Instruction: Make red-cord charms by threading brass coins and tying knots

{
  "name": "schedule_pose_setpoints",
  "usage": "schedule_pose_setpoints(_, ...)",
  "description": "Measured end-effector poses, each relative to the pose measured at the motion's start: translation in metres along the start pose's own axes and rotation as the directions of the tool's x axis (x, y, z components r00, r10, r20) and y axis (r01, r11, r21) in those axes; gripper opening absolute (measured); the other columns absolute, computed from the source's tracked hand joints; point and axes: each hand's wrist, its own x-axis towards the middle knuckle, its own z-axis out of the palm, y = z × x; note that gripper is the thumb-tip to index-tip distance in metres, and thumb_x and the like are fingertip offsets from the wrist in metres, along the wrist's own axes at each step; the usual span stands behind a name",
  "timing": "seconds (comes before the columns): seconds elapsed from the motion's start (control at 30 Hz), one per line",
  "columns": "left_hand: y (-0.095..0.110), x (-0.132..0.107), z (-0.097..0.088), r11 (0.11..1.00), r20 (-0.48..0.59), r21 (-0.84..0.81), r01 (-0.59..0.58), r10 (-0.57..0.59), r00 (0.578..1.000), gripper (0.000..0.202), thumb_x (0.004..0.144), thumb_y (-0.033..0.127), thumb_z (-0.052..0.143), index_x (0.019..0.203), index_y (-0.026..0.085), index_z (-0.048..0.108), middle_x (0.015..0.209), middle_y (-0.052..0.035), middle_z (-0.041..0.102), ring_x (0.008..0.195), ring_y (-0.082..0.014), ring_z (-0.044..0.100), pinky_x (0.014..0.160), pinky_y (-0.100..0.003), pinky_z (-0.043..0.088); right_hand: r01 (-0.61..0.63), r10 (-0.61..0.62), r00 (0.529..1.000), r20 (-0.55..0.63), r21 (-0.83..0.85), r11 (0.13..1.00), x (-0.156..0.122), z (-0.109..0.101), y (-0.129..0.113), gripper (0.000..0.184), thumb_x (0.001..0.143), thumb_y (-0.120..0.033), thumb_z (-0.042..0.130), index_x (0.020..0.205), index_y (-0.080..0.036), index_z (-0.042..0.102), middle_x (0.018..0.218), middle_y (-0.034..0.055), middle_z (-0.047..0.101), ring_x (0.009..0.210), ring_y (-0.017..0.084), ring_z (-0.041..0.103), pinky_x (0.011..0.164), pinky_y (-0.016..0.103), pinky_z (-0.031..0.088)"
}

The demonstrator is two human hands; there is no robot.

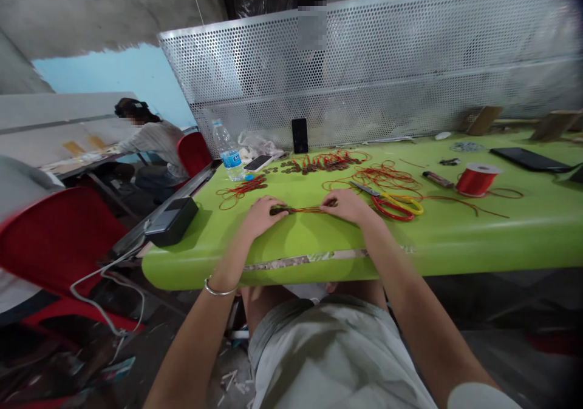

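Observation:
Low over the green table, my left hand [266,216] is closed on a small bunch of dark brown, coin-like discs [277,210]. Red cords [306,210] run from these discs across to my right hand [344,205], whose fingers pinch their other end. The cords lie straight between the two hands. Scissors with red and yellow handles [397,205] rest just right of my right hand, beside a loose tangle of red cord [387,175]. Beyond my hands lies a row of corded discs [325,161]; a smaller corded bunch [246,185] sits to the left.
A red thread spool [476,180], a lighter [438,179] and a dark tablet [531,159] lie to the right. On the left are a water bottle [228,154] and a black box [173,221]. A perforated metal screen [387,69] closes the back. Two people sit at left.

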Motion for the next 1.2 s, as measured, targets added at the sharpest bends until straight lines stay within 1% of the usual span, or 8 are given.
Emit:
schedule_pose_setpoints(0.13, 0.002, 0.004, 0.001, 0.999, -0.001, -0.017, -0.033, 0.033, 0.999, 0.021, 0.081, 0.036, 0.057, 0.093, 0.023, 0.069, 0.099, -0.0049, 0.062, 0.096, -0.0219, 0.055, 0.089, -0.037, 0.042, 0.005, -0.005, 1.0, -0.015, 0.0, 1.0, 0.001, 0.002, 0.002, 0.009, 0.075, -0.022, 0.064, 0.078, -0.016, 0.071, 0.081, 0.0051, 0.07, 0.074, 0.016, 0.064, 0.071, 0.024, 0.049)
schedule_pose_setpoints(0.27, 0.002, 0.001, 0.0, 0.999, 0.008, -0.04, -0.016, 0.017, 1.0, 0.02, 0.08, 0.033, 0.058, 0.092, 0.02, 0.068, 0.097, -0.0055, 0.063, 0.095, -0.0217, 0.056, 0.088, -0.037, 0.043, 0.012, -0.012, 1.0, -0.009, -0.006, 1.0, 0.001, 0.002, 0.002, 0.009, 0.076, -0.021, 0.063, 0.077, -0.016, 0.071, 0.078, 0.0045, 0.07, 0.072, 0.016, 0.063, 0.071, 0.024, 0.048)
schedule_pose_setpoints(0.4, 0.006, 0.001, -0.001, 1.0, -0.003, -0.027, 0.004, -0.004, 1.0, 0.025, 0.078, 0.036, 0.06, 0.095, 0.019, 0.066, 0.102, -0.0069, 0.062, 0.098, -0.023, 0.055, 0.09, -0.038, 0.042, 0.011, -0.011, 1.0, -0.012, -0.018, 1.0, 0.001, 0.002, 0.001, 0.009, 0.075, -0.021, 0.064, 0.078, -0.016, 0.071, 0.08, 0.0051, 0.07, 0.074, 0.017, 0.063, 0.07, 0.024, 0.048)
schedule_pose_setpoints(0.5, 0.012, 0.004, 0.0, 1.0, -0.01, 0.006, -0.02, 0.02, 1.0, 0.032, 0.076, 0.042, 0.061, 0.099, 0.02, 0.065, 0.105, -0.0074, 0.061, 0.1, -0.0246, 0.054, 0.091, -0.039, 0.042, 0.01, -0.01, 1.0, -0.011, -0.025, 1.0, 0.0, 0.0, -0.001, 0.009, 0.076, -0.021, 0.063, 0.078, -0.016, 0.071, 0.08, 0.0053, 0.07, 0.073, 0.016, 0.063, 0.069, 0.024, 0.048)
schedule_pose_setpoints(0.63, 0.017, 0.009, 0.004, 0.997, 0.008, -0.002, -0.079, 0.079, 0.997, 0.023, 0.078, 0.04, 0.059, 0.091, 0.023, 0.068, 0.099, -0.0051, 0.062, 0.095, -0.0223, 0.056, 0.089, -0.037, 0.043, 0.013, -0.013, 1.0, -0.001, -0.03, 0.999, -0.001, -0.002, -0.003, 0.01, 0.076, -0.021, 0.063, 0.079, -0.016, 0.071, 0.079, 0.0053, 0.07, 0.072, 0.016, 0.063, 0.069, 0.024, 0.048)
schedule_pose_setpoints(0.77, 0.014, 0.008, 0.007, 0.997, 0.01, -0.019, -0.073, 0.074, 0.997, 0.019, 0.081, 0.034, 0.057, 0.092, 0.024, 0.069, 0.098, -0.0044, 0.063, 0.094, -0.0206, 0.056, 0.088, -0.035, 0.043, 0.014, -0.015, 1.0, -0.004, -0.031, 0.999, -0.001, -0.001, -0.003, 0.01, 0.076, -0.021, 0.062, 0.079, -0.015, 0.07, 0.08, 0.0055, 0.07, 0.072, 0.015, 0.063, 0.07, 0.024, 0.048)
schedule_pose_setpoints(1.0, 0.013, 0.003, 0.009, 0.998, -0.013, 0.036, -0.056, 0.057, 0.998, 0.021, 0.082, 0.035, 0.055, 0.095, 0.024, 0.069, 0.102, -0.0042, 0.061, 0.099, -0.0216, 0.054, 0.092, -0.037, 0.04, 0.086, -0.087, 0.996, -0.006, -0.09, 0.992, -0.001, 0.001, 0.0, 0.009, 0.074, -0.019, 0.063, 0.078, -0.015, 0.07, 0.08, 0.0051, 0.069, 0.073, 0.015, 0.062, 0.071, 0.024, 0.046)
schedule_pose_setpoints(1.2, 0.017, 0.001, 0.009, 0.999, -0.014, 0.021, -0.043, 0.043, 0.999, 0.021, 0.083, 0.035, 0.055, 0.094, 0.024, 0.069, 0.098, -0.0038, 0.063, 0.095, -0.021, 0.055, 0.088, -0.034, 0.041, 0.135, -0.135, 0.991, 0.007, -0.142, 0.981, 0.0, 0.002, 0.0, 0.009, 0.075, -0.018, 0.06, 0.078, -0.015, 0.068, 0.082, 0.005, 0.067, 0.075, 0.015, 0.06, 0.073, 0.023, 0.044)
